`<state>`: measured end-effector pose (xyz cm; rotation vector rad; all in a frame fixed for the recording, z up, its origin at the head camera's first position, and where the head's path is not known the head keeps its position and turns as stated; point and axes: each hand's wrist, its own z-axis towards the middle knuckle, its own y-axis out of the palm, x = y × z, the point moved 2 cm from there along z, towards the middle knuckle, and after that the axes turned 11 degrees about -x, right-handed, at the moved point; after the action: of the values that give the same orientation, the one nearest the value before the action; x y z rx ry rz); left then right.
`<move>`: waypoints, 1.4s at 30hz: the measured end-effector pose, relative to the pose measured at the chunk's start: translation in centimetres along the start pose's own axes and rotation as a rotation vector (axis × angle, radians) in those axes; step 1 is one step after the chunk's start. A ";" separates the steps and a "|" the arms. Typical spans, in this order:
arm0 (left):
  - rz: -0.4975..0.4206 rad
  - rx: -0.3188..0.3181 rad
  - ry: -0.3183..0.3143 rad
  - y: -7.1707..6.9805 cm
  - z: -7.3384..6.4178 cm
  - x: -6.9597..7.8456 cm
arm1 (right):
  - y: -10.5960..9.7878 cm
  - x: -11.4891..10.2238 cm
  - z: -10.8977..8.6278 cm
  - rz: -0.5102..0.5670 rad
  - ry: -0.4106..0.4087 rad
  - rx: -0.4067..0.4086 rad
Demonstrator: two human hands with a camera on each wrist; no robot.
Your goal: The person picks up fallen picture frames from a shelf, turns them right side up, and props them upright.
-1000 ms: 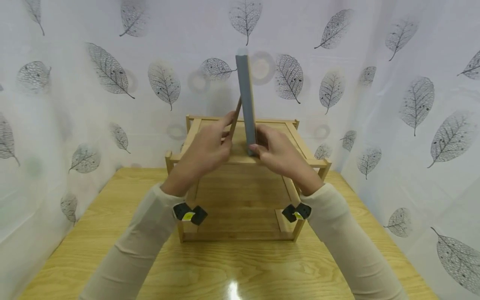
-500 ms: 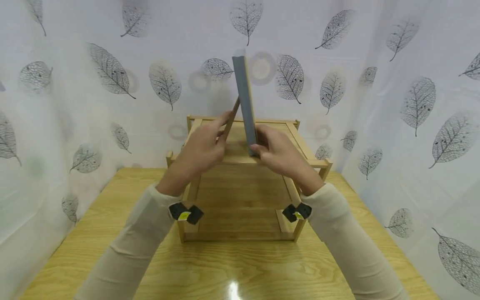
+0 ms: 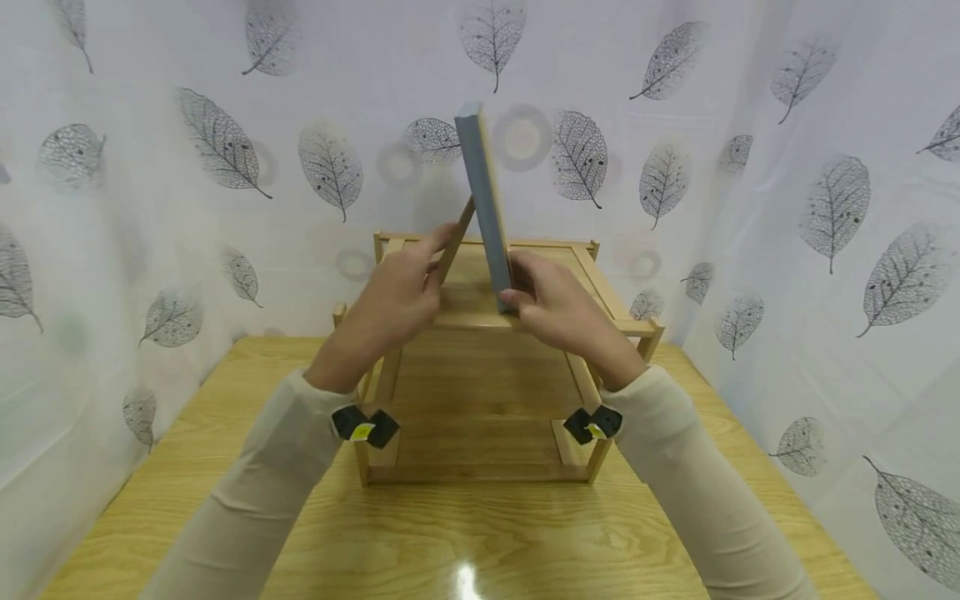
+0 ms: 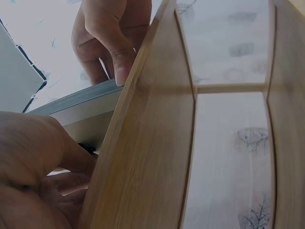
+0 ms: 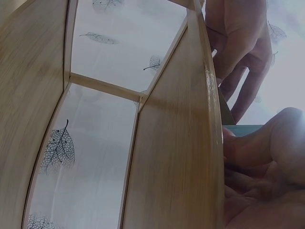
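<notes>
On top of a wooden shelf stands what looks like a picture frame, seen edge-on, with a blue-grey edge and its top tilted left. A thin brown stand leg slants from its left side down to the left. My left hand holds this leg, its fingertips partly hidden. With thumb and fingers, my right hand grips the frame's lower right part. The left wrist view shows the frame's grey edge and beige back beyond the shelf board. The frame's front is hidden from the head view.
The two-tier wooden shelf stands on a wood-grain table, with raised posts at its top corners. Behind and on both sides hangs a white curtain printed with grey leaves.
My left hand has moved left with the stand leg, widening the gap between leg and frame. The frame's top has tipped left. My right hand has stayed almost still.
</notes>
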<state>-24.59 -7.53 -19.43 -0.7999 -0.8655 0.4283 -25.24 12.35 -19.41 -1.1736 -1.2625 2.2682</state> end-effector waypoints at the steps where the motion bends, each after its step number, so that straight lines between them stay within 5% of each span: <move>1: 0.001 0.001 -0.001 0.0 0.0 0.0 | 0.0 0.0 0.0 0.000 -0.001 0.000; 30: 0.041 0.059 -0.019 0.1 -0.6 -0.2 | 0.1 -0.3 0.1 0.035 0.023 -0.009; 34: 0.080 0.164 -0.019 -0.1 -1.1 0.3 | 0.2 -0.3 0.1 0.068 0.026 -0.016; 39: 0.100 0.387 0.088 -0.3 -1.7 1.5 | 0.2 -0.3 0.1 0.091 0.013 -0.016; 42: 0.092 0.412 0.126 -0.2 -1.7 2.1 | 0.2 -0.4 0.1 0.090 0.010 -0.009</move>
<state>-21.96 -7.09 -18.85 -0.4801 -0.5967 0.6081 -25.07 11.96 -19.31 -1.2680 -1.2405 2.3195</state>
